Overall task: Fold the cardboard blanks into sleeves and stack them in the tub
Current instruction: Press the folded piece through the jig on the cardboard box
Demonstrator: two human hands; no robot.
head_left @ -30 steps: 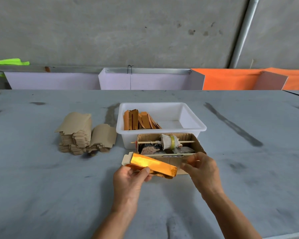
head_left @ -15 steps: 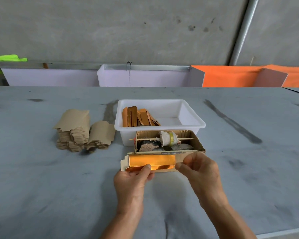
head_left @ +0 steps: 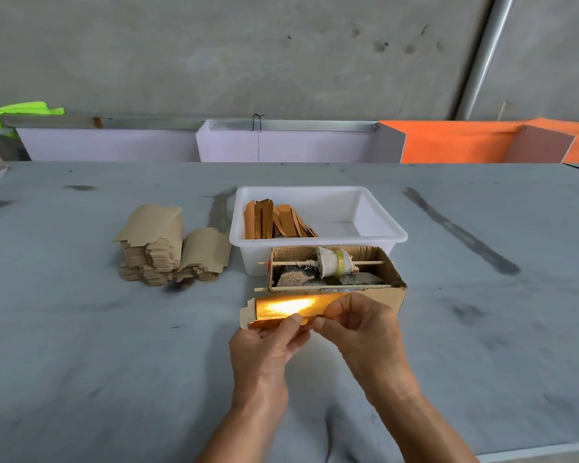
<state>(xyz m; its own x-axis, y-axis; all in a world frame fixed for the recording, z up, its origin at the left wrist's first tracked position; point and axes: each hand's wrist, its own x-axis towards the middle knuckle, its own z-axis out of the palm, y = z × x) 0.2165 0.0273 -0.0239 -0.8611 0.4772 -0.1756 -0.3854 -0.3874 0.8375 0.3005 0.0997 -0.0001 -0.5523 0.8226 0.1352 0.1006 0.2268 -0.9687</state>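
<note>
nearest of all, both hands work one gold-faced cardboard blank (head_left: 283, 310) held just above the grey desk (head_left: 81, 362). left hand (head_left: 264, 354) curls round the near edge of the blank, thumb on top pressing the gold face. right hand (head_left: 361, 332) pinches the blank's right part between thumb and bent fingers. the blank looks partly folded along its length, its pale notched end tab sticking out to the left, so the sleeve is judged unfinished.

just beyond the hands sits an open brown carton (head_left: 335, 277) with a thin stick across it carrying a cloth-wrapped roll; what lies under the roll is too unclear to name. touching its far side stands the white tub (head_left: 378, 228), holding a small row of finished orange sleeves (head_left: 274, 222) leaning at its left end, while most of its floor shows bare. to the left of the tub, two heaps of brown blanks (head_left: 168, 248) wait on the desk, one taller than the other.

by these signs the job is early on: a few sleeves stacked, one in hand, many blanks left.
</note>
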